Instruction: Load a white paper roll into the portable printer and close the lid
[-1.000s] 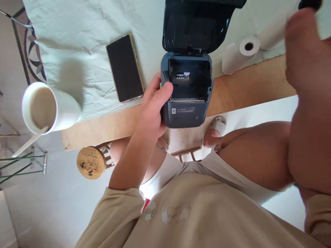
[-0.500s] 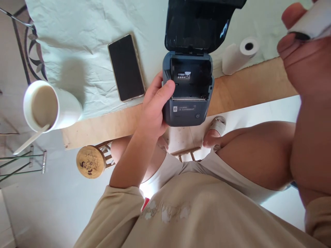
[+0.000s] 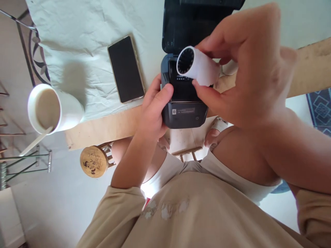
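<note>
My left hand [image 3: 155, 110] grips the left side of a dark label printer [image 3: 184, 115], its thumb on the rim beside the open bay. The printer's black lid [image 3: 193, 26] is swung up and away from me. Pinched between the fingers of my right hand [image 3: 245, 69] is a white paper roll [image 3: 204, 69] with a wide dark, ribbed core. The roll is tilted over the bay, its open end facing left. Whether it touches the printer I cannot tell. My right hand covers most of the second roll behind it.
A phone [image 3: 126, 69] lies face up on the pale cloth [image 3: 98, 20], left of the printer. Further left stands a white cup [image 3: 69, 106] of milky brown drink with a spoon [image 3: 36, 141]. The wooden table edge [image 3: 103, 131] runs below, near a small round stool [image 3: 93, 161].
My right hand has come in from the upper right with the paper roll and now holds it over the printer's bay. My left hand still holds the printer in about the same place.
</note>
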`<state>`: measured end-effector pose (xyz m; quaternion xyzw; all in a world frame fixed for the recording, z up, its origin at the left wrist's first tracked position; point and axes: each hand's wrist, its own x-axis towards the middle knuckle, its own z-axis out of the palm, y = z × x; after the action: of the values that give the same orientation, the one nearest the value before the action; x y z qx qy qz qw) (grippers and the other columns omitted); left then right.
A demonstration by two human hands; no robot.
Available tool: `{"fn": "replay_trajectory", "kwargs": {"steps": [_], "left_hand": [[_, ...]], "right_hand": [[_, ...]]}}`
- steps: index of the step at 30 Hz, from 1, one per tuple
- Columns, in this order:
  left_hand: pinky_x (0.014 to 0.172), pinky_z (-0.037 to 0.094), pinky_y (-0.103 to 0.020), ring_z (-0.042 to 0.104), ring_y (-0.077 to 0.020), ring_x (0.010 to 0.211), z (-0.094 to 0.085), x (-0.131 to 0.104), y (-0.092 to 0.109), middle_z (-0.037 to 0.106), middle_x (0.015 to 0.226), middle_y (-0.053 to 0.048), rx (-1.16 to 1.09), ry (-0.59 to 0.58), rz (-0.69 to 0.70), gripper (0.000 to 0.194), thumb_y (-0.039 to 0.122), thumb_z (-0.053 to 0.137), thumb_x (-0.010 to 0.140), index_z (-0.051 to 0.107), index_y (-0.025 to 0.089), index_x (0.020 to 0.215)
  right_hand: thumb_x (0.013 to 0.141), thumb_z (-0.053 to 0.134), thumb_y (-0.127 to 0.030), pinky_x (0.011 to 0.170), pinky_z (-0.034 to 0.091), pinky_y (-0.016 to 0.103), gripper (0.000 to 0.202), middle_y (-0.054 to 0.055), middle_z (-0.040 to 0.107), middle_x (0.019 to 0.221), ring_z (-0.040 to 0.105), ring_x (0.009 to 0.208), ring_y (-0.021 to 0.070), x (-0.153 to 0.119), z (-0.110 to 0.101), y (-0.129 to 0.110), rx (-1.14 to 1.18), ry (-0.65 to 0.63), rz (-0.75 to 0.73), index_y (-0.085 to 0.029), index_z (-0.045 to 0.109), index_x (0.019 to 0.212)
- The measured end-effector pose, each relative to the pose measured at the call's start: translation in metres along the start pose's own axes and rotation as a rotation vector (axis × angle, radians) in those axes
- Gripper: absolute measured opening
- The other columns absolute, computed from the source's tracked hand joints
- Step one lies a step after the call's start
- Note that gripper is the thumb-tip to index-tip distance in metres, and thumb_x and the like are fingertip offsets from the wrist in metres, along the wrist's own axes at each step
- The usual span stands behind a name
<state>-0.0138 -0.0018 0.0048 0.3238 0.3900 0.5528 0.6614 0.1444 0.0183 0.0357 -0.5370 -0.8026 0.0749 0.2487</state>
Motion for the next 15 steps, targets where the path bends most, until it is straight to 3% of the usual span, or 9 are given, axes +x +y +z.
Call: {"fn": "replay_trajectory", "kwargs": {"steps": [2,7,11,15], "left_hand": [[0.099,0.048,-0.034,0.054,-0.0252,0.124,0.000,-0.001,0.001,0.069,0.091,-0.003,-0.006,-0.007,-0.019,0.014,0.033,0.058,0.083,0.061,0.024,0.094],[0.097,0.048,-0.033,0.056,-0.0240,0.121,0.000,-0.001,0.003,0.068,0.085,-0.003,-0.020,-0.035,-0.025,0.014,0.032,0.057,0.084,0.060,0.023,0.096],[0.090,0.050,-0.030,0.060,-0.0227,0.113,-0.003,-0.001,0.001,0.065,0.081,-0.002,-0.034,-0.054,0.008,0.017,0.034,0.057,0.084,0.059,0.020,0.095],[0.071,0.050,-0.023,0.064,-0.0156,0.089,-0.007,-0.002,0.000,0.064,0.081,0.000,0.033,-0.108,0.021,0.018,0.032,0.062,0.080,0.060,0.022,0.096]], "right_hand": [[0.079,0.047,-0.025,0.074,0.047,0.031,0.028,0.000,0.062,0.112,0.063,0.094,0.0180,0.001,0.001,0.001,-0.116,0.034,-0.066,-0.019,0.056,0.105],[0.083,0.045,-0.021,0.076,0.045,0.029,0.014,-0.003,0.062,0.113,0.062,0.097,0.0153,0.000,0.004,0.006,-0.040,0.078,-0.243,-0.019,0.059,0.086],[0.080,0.052,-0.024,0.073,0.042,0.029,0.009,0.003,0.062,0.089,0.057,0.083,0.0139,-0.005,0.004,0.006,0.085,0.195,-0.387,-0.019,0.059,0.081],[0.076,0.058,-0.025,0.066,0.036,0.029,0.006,-0.001,0.060,0.079,0.054,0.077,0.0132,-0.012,0.002,0.004,0.148,0.081,-0.625,-0.020,0.056,0.079]]}}
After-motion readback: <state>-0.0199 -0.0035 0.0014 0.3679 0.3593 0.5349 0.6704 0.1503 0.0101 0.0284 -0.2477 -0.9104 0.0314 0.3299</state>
